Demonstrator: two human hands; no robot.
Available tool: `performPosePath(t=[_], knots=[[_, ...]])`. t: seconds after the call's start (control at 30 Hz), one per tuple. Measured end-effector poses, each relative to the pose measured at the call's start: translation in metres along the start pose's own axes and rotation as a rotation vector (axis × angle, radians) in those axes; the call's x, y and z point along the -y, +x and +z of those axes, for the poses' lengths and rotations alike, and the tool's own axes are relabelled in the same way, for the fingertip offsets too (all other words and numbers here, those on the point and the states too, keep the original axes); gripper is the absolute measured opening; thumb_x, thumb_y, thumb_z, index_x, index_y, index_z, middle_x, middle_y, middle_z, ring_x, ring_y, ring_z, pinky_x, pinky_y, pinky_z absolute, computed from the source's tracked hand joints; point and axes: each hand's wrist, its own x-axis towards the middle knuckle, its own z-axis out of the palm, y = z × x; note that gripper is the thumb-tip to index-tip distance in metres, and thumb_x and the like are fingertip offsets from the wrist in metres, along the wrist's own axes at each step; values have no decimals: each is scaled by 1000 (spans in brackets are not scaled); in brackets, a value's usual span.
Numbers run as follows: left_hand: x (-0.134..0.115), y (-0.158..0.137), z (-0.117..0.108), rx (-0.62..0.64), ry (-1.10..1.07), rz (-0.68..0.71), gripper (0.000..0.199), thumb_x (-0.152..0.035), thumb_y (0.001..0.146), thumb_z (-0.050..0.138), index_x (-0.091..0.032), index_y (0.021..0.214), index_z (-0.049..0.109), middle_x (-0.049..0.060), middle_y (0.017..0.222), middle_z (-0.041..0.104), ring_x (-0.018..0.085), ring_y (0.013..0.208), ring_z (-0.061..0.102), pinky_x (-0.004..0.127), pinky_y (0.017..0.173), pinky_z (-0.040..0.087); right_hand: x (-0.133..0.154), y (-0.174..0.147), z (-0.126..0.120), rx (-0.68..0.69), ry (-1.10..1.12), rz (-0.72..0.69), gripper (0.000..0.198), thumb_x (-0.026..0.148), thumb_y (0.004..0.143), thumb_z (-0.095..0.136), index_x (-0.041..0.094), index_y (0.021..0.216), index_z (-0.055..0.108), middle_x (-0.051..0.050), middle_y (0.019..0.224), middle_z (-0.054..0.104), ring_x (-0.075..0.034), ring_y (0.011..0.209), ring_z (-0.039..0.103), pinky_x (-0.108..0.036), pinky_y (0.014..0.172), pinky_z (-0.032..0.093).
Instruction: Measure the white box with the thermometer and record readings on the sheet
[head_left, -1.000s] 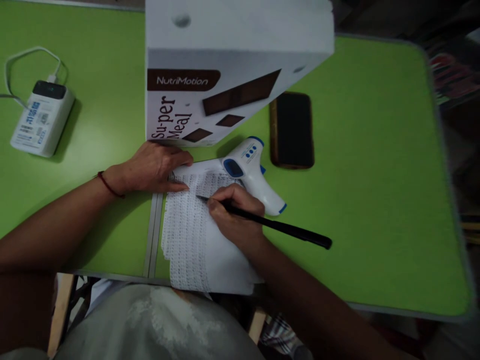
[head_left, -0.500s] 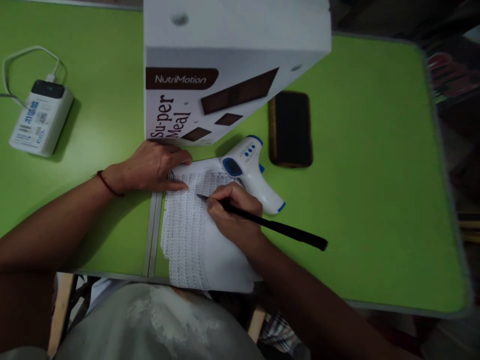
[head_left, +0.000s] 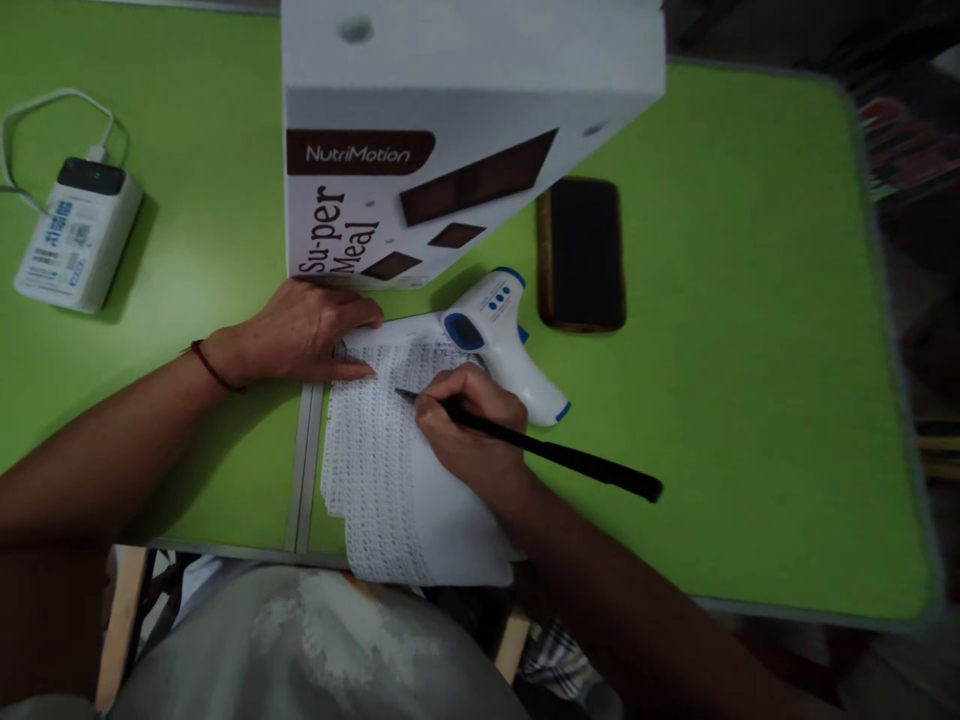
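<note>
Sheets of paper [head_left: 375, 470] covered in rows of small handwriting lie on the green table, their lower end hanging over the front edge. My right hand [head_left: 476, 425] grips a black pen [head_left: 577, 460], its tip at the writing. Across the upper left corner of the sheets rests my left hand [head_left: 315, 330], thumb and fingers apart, holding nothing. A white and blue infrared thermometer [head_left: 506, 350] lies on the top right of the paper, just beyond my right hand. Behind my left hand stands a white NutriMotion box [head_left: 360, 210].
A dark phone in a brown case [head_left: 581, 255] lies right of the box. At the far left is a white power bank [head_left: 79, 240] with a white cable [head_left: 64, 95] plugged in. A metal seam [head_left: 304, 470] crosses the green table [head_left: 750, 400] left of the paper.
The lower end of the paper has shifted slightly to the right. The pen's rear end has moved a little to the right. My left hand stays in place.
</note>
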Motion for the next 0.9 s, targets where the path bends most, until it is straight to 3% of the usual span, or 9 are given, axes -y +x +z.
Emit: performPosePath(t=[0.2,0.63,0.9], knots=[[0,0,1,-20,35,13,63,-75,94,44,-18,111,67,6,90,73,21,77,66,33,71,47,-2,1,0,-80,10,40,14,16,69,57,24,59,51,8,51,55,-10,46,50,-24,45,42],[-1,1,1,-4,43,1,55,-68,92,54,-18,112,68,6,89,74,21,76,67,33,70,46,-1,-1,-1,-21,37,37,14,17,71,59,24,61,52,7,52,55,-11,47,50,-25,47,42],[1,1,1,5,19,0,63,-75,93,44,-19,112,67,6,88,73,21,76,66,33,70,47,3,0,1,29,5,41,12,20,71,58,25,60,54,7,49,57,-10,43,51,-23,43,41]])
